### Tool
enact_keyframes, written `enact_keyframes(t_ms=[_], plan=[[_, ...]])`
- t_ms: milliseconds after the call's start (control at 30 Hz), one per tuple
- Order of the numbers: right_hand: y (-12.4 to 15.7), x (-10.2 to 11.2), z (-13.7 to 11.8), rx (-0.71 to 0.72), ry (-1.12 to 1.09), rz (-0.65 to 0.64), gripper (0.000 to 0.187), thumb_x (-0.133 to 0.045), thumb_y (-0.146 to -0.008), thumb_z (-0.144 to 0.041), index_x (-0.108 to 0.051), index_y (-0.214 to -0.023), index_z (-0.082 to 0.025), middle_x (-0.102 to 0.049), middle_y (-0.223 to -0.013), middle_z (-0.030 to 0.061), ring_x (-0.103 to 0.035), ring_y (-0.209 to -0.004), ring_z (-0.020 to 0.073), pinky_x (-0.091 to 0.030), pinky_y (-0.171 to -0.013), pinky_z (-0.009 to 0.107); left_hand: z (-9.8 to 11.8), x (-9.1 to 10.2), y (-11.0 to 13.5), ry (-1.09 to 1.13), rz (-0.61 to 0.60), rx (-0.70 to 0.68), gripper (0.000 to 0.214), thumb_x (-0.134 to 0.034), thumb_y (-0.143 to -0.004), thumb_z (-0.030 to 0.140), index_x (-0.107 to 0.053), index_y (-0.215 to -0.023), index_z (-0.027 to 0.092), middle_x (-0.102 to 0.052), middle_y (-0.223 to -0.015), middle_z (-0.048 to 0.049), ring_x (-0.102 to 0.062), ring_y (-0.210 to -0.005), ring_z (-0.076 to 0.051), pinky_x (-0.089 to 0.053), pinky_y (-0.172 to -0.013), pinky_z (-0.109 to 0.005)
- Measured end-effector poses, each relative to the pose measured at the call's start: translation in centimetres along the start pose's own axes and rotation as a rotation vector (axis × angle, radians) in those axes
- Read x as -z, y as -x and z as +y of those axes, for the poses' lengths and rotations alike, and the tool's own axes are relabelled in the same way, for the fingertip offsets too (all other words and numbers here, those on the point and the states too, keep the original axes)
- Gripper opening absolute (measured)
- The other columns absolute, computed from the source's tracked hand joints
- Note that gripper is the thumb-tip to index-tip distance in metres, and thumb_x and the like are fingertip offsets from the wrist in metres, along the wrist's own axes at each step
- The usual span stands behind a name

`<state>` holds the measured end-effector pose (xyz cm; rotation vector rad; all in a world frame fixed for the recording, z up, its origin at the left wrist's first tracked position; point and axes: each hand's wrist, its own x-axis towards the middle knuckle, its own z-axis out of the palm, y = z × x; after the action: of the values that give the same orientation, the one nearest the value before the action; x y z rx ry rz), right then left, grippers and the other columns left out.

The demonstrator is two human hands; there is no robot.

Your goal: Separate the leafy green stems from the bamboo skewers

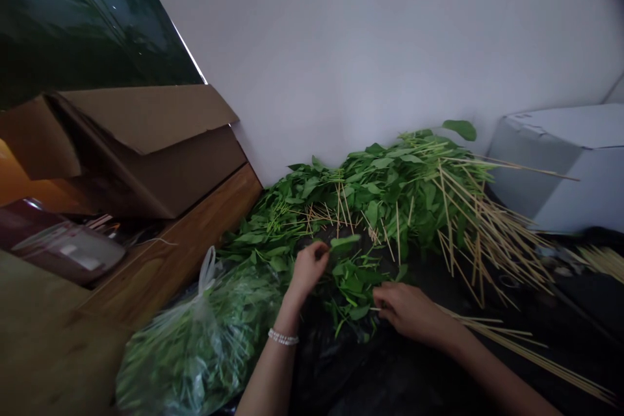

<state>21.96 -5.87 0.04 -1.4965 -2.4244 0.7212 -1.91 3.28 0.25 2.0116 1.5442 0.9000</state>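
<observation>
Room: from the head view I see a plain white wall (370, 45) behind a dark plastic-covered table (390, 377), with a wooden ledge (195, 234) running along its left side.
Heap: a broad pile of green leafy stems (385, 188) lies against the wall, well within reach ahead of both hands, so I judge it is kept there as stock to pick from.
Skewers: thin pale bamboo skewers (482, 234) fan out of the pile's right side, many already threaded through leaves, their ends pointing toward the right hand.
Left hand: my left hand (308, 268), a beaded white bracelet (283, 337) on its wrist, pinches a single green leaf (345, 242) by its stem, lifted just above the small loose greens (353, 279) between the hands.
Right hand: my right hand (407, 311) lies low on the table with fingers curled together on one skewer end; the grip itself I cannot make out.
Bag: a clear plastic bag of green leaves (195, 344) sits just left of the left forearm, knotted at the top.
Boxes: an open brown cardboard box (160, 149) rests on the ledge; a white box (560, 162) stands far right.
</observation>
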Motion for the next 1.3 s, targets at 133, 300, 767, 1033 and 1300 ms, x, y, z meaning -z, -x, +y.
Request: enact_keyframes(t_ms=[133, 300, 767, 1033, 1300], plan=[[0.0, 0.1, -0.1, -0.001, -0.008, 0.006, 0.004, -0.054, -0.077, -0.018, -0.055, -0.076, -0.021, -0.060, -0.083, -0.0004, -0.056, -0.077, 0.0141, -0.029, -0.064, 0.025, -0.6, 0.5, -0.1, 0.597, 0.108, 0.160, 0.020, -0.071, -0.071, 0.031, -0.070, -0.085, 0.016, -0.067, -0.076, -0.0021, -0.058, -0.068, -0.013, -0.044, -0.065, -0.023], [0.0, 0.6, 0.5, 0.041, -0.075, -0.008, 0.009, -0.054, -0.081, -0.021, -0.061, -0.075, -0.022, -0.062, -0.082, 0.0000, -0.057, -0.078, 0.0142, -0.033, -0.066, 0.024, -1.7, 0.1, 0.4, 1.270, 0.141, 0.354, 0.030, -0.086, -0.055, 0.026, -0.068, -0.076, 0.014, -0.060, -0.064, 0.0039, -0.052, -0.057, -0.004, -0.042, -0.056, -0.015], [0.7, 3.4, 2.3, 0.138, -0.185, 0.044, 0.020, -0.050, -0.087, -0.027, -0.068, -0.082, -0.022, -0.067, -0.081, 0.0009, -0.059, -0.075, 0.0143, -0.040, -0.069, 0.025, -2.0, 1.2, 1.0, 1.494, 0.145, 0.331, 0.028, -0.085, -0.059, 0.020, -0.070, -0.082, 0.016, -0.071, -0.086, -0.0018, -0.061, -0.066, -0.007, -0.048, -0.061, -0.018], [0.7, 3.5, 1.9, 0.128, -0.110, 0.119, 0.027, -0.042, -0.092, -0.030, -0.068, -0.088, -0.023, -0.067, -0.085, 0.0026, -0.060, -0.078, 0.0152, -0.041, -0.073, 0.026, -0.9, 0.4, 1.5, 1.389, 0.053, 0.380, 0.044, -0.084, -0.061, 0.029, -0.067, -0.099, 0.017, -0.066, -0.068, 0.0024, -0.059, -0.054, -0.007, -0.045, -0.053, -0.017], [0.6, 2.6, 1.4, 0.031, 0.033, 0.084, 0.027, -0.037, -0.093, -0.027, -0.060, -0.080, -0.023, -0.064, -0.081, 0.0008, -0.059, -0.076, 0.0146, -0.037, -0.070, 0.025, 0.0, 0.0, 2.0, 1.073, -0.089, 0.287, 0.027, -0.080, -0.065, 0.035, -0.069, -0.080, 0.016, -0.063, -0.063, 0.0001, -0.056, -0.058, -0.010, -0.044, -0.062, -0.021]])
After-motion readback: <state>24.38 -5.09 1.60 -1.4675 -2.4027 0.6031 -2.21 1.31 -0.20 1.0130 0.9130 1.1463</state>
